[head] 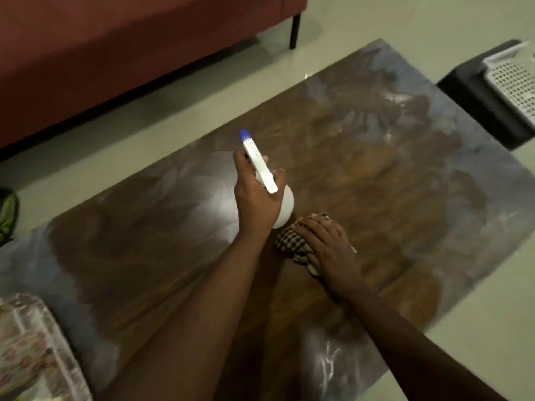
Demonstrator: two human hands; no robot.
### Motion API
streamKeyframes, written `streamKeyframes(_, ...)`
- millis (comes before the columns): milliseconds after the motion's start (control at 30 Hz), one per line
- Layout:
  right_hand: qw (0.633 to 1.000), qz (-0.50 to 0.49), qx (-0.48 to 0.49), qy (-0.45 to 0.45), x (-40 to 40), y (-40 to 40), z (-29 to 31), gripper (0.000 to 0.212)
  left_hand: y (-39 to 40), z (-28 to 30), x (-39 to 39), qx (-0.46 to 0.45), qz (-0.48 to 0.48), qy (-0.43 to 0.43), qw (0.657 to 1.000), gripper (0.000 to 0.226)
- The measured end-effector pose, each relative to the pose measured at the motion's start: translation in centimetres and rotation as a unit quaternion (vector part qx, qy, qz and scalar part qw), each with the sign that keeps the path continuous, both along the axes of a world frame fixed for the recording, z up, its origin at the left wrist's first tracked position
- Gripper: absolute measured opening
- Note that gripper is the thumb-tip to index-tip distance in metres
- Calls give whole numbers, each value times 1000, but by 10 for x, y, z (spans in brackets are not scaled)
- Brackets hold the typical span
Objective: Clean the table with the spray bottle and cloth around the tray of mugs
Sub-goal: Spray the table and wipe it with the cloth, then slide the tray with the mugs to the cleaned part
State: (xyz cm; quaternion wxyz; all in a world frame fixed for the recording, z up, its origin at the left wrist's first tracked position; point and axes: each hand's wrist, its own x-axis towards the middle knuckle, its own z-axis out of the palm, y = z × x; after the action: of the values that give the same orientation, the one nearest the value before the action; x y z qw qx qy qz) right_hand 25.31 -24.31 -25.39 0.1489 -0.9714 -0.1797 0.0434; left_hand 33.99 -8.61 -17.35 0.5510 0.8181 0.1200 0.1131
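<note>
My left hand [254,195] grips a white spray bottle [285,208] with a blue nozzle tip, held above the middle of the glossy brown table [390,175], nozzle pointing to the far left. Just to its right, my right hand [327,244] presses flat on a checked brown-and-cream cloth [291,241] lying on the tabletop. A patterned tray [31,342] shows at the near left corner of the table, cut off by the frame edge; no mugs are visible on the part I see.
A dark red sofa [130,47] with a black leg stands on the pale floor beyond the table's far left edge. A white perforated basket [515,79] rests on a dark stool at the far right. Something green [7,215] lies at the left edge.
</note>
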Motion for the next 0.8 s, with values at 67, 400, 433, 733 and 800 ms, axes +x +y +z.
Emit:
streamKeyframes(67, 1000, -8, -23, 1, 9, -18, -2, 53, -27, -3, 10, -22, -19, -10, 1000, 61)
streamKeyframes(400, 998, -47, -37, 2, 16, -33, -15, 52, -55, -13, 20, -35, -75, 1, 997, 76)
streamKeyframes(433, 998, -53, -30, 3, 17, -33, -15, 50, -54, -14, 19, -34, -77, 2, 996, 80)
streamKeyframes(733, 988, -83, 107, -78, -15, 2, 17, 42, -1, -5, -21, -45, -101, 57, 992, 96)
streamKeyframes(800, 983, -69, 149, -78, -26, 28, 30, 39, 25, 1, -40, -31, -89, 74, 993, 85)
